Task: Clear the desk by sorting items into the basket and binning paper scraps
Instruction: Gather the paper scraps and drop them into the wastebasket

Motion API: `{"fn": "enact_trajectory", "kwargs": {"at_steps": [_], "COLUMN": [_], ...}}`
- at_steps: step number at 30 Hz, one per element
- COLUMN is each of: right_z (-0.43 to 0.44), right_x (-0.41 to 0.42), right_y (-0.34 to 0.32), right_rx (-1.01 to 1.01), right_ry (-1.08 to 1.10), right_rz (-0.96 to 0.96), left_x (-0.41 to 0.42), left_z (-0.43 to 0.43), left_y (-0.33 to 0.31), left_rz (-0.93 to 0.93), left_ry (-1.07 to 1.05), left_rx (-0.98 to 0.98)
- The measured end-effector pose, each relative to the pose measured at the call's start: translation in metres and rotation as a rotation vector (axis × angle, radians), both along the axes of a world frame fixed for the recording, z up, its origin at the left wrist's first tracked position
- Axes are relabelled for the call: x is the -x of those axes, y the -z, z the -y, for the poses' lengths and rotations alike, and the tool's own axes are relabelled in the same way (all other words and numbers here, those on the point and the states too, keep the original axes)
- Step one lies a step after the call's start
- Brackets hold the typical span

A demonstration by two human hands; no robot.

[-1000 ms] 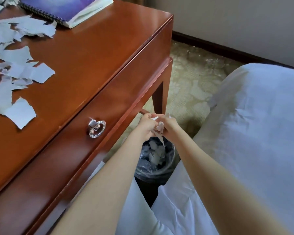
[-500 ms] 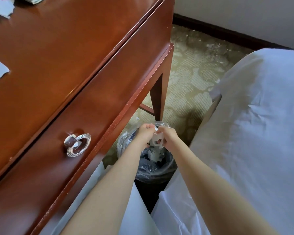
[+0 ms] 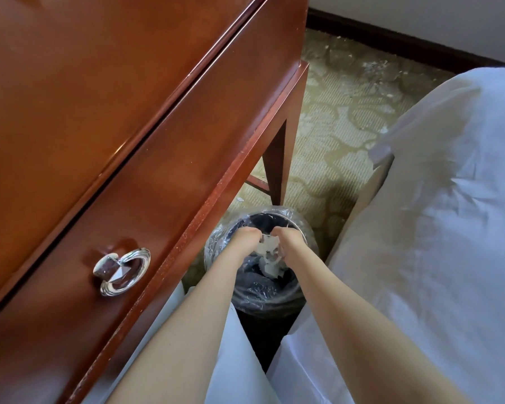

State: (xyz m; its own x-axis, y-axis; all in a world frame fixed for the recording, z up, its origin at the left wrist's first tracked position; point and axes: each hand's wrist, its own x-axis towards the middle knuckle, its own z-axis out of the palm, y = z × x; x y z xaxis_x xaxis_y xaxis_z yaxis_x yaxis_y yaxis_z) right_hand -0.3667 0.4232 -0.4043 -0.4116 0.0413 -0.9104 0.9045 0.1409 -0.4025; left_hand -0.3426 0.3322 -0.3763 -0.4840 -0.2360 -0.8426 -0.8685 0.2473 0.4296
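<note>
A black waste bin (image 3: 255,295) with a clear plastic liner stands on the floor under the desk's right corner. Both my hands reach down into its mouth. My left hand (image 3: 245,237) and my right hand (image 3: 290,239) are close together, fingers curled downward, and a bunch of white paper scraps (image 3: 267,253) hangs between them. More scraps lie lower inside the bin. My fingertips are hidden behind the backs of my hands. The basket is out of view.
The red-brown wooden desk (image 3: 114,83) fills the left, with a drawer and its glass ring handle (image 3: 120,271). The desk leg (image 3: 277,170) stands just behind the bin. A white bed (image 3: 435,228) is at the right, patterned carpet (image 3: 341,112) between.
My view has tilted down, so the scraps and notebook on the desk are out of sight. Both hands have gone lower into the bin's mouth and drawn slightly apart.
</note>
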Motion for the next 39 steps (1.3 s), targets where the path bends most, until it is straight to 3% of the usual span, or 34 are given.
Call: {"fn": "enact_trajectory", "kwargs": {"at_steps": [9,16,24,39], "right_z": [-0.007,-0.01,-0.027,-0.034], "right_x": [-0.006,-0.015,-0.028,-0.032], "right_y": [-0.004,-0.025,-0.08,-0.24], "right_rx": [-0.042,0.01,0.062,0.224], "right_ry": [-0.013,-0.011,0.045,0.024], "right_rz": [0.053,0.049,-0.08,-0.497], "left_x": [-0.005,-0.011,-0.024,-0.056], "left_z": [0.0,0.0,-0.009,-0.017], "left_y": [-0.002,-0.031,-0.088,-0.271], "left_rz": [0.103,0.063,-0.086,-0.617], "left_ry": [0.094,0.016,0.112,0.136], "left_rx": [0.024,0.024,0.032,-0.046]}}
